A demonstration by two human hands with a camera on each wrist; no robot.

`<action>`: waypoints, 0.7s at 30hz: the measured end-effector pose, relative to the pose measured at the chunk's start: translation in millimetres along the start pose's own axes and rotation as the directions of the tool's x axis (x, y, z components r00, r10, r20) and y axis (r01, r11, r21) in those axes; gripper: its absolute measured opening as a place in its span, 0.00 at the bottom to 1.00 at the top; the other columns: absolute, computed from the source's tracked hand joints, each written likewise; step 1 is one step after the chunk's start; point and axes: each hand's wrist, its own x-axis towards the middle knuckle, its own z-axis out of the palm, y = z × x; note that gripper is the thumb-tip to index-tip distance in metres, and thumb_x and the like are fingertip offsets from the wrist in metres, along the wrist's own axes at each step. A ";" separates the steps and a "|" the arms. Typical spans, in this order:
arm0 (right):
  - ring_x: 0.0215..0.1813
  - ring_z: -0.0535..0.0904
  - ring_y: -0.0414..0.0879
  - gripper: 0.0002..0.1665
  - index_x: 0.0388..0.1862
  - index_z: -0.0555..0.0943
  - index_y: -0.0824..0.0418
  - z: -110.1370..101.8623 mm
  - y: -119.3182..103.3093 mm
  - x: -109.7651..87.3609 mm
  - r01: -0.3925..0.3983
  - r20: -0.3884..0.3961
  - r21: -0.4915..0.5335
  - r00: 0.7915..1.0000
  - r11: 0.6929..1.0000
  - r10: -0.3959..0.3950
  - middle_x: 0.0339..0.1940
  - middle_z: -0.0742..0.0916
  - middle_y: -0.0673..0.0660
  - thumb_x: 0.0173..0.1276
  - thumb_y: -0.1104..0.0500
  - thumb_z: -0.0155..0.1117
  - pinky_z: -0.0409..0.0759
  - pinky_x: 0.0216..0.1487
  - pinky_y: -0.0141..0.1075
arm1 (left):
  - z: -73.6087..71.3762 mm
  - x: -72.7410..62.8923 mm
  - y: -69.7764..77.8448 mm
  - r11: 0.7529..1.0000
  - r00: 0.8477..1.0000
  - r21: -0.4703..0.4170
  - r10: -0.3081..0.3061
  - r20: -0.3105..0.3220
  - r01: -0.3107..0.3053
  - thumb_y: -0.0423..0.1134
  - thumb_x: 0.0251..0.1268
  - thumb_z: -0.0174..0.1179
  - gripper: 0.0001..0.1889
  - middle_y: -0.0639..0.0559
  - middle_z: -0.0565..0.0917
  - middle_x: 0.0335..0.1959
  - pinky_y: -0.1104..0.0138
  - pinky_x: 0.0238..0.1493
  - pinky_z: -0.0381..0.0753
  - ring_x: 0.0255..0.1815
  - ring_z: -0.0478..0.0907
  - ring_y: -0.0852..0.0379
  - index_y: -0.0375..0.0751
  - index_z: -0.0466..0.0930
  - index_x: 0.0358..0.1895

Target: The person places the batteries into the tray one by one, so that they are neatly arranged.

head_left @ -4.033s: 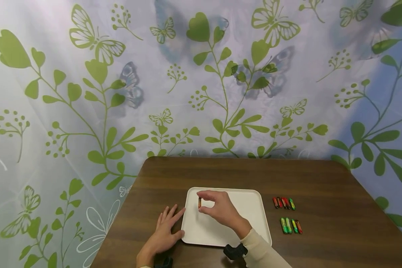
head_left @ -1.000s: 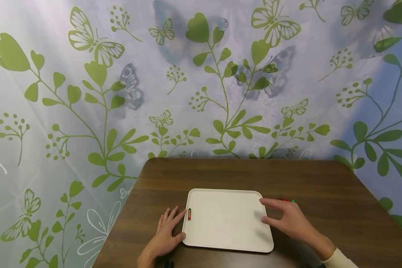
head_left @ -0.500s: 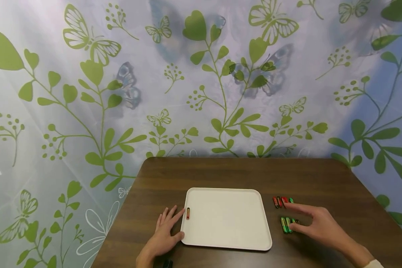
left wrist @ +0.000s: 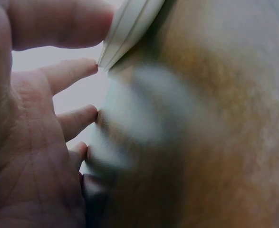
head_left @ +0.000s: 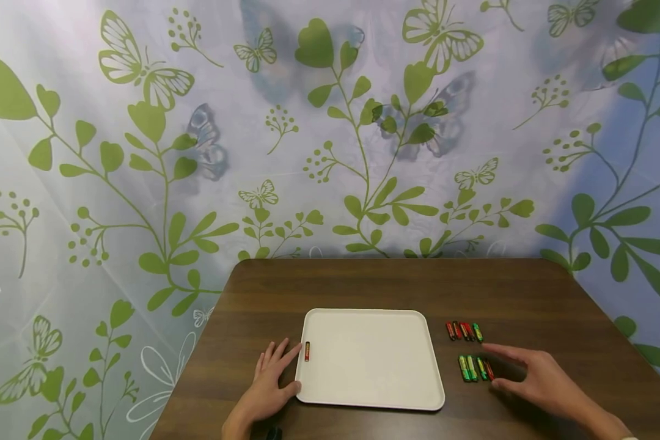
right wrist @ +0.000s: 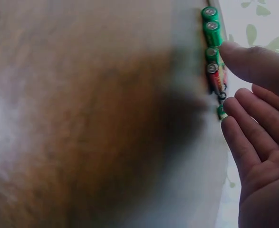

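A single red and black battery (head_left: 307, 351) lies on the white tray (head_left: 371, 366), close to the left rim. My left hand (head_left: 266, 388) rests at that side with fingers spread. Its thumb and index fingertip meet the tray's edge, which the left wrist view also shows (left wrist: 129, 33). On the right, my right hand (head_left: 550, 382) hovers just beside the near row of batteries (head_left: 473, 368), thumb and fingers apart with nothing between them. Green batteries and a red one make up that row. In the right wrist view, the green battery ends (right wrist: 211, 26) appear beyond the thumb.
Behind the near row is a second row of batteries (head_left: 464, 331), mostly red with a green one at its right end. Everything stands on a dark wooden table (head_left: 385, 281). A curtain (head_left: 308, 122) printed with leaves and butterflies hangs past the far edge.
My right hand, which pinched the red and black battery over the tray, has let it go at the left rim and moved right to the battery rows. The left hand stays put.
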 end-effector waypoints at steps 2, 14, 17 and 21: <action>0.58 0.86 0.28 0.41 0.66 0.88 0.52 2.7 2.3 -1.0 0.002 0.009 0.001 1.000 1.000 -0.002 0.59 0.94 0.55 0.53 0.46 0.91 0.90 0.47 0.33 | 1.9 -0.2 -5.2 1.000 1.000 -0.015 0.024 -0.018 -0.024 0.38 0.67 0.68 0.41 0.25 0.55 0.88 0.51 0.85 0.11 0.88 0.34 0.18 0.53 0.69 0.85; 0.56 0.86 0.29 0.39 0.65 0.89 0.51 9.4 2.6 -1.7 0.011 0.014 -0.005 1.000 1.000 -0.011 0.58 0.94 0.53 0.52 0.50 0.92 0.90 0.46 0.34 | -7.2 -0.3 20.3 0.993 0.993 0.078 -0.097 0.063 0.092 0.36 0.67 0.68 0.42 0.29 0.54 0.89 0.27 0.83 0.26 0.90 0.33 0.21 0.45 0.67 0.86; 0.56 0.86 0.29 0.38 0.65 0.89 0.51 9.8 2.5 -1.1 0.016 0.021 -0.001 1.000 1.000 -0.016 0.57 0.94 0.53 0.53 0.51 0.91 0.90 0.46 0.34 | -6.8 -0.3 19.6 0.993 0.993 0.075 -0.096 0.062 0.092 0.36 0.67 0.69 0.42 0.29 0.54 0.89 0.27 0.83 0.26 0.90 0.34 0.21 0.45 0.67 0.85; 0.55 0.86 0.28 0.37 0.64 0.90 0.51 9.9 3.3 -2.4 0.010 0.019 -0.012 1.000 1.000 -0.009 0.55 0.95 0.52 0.53 0.53 0.91 0.90 0.45 0.33 | -5.1 -1.0 15.9 0.998 0.998 0.029 -0.055 0.036 0.054 0.38 0.66 0.69 0.41 0.27 0.55 0.88 0.28 0.82 0.23 0.89 0.34 0.19 0.46 0.69 0.84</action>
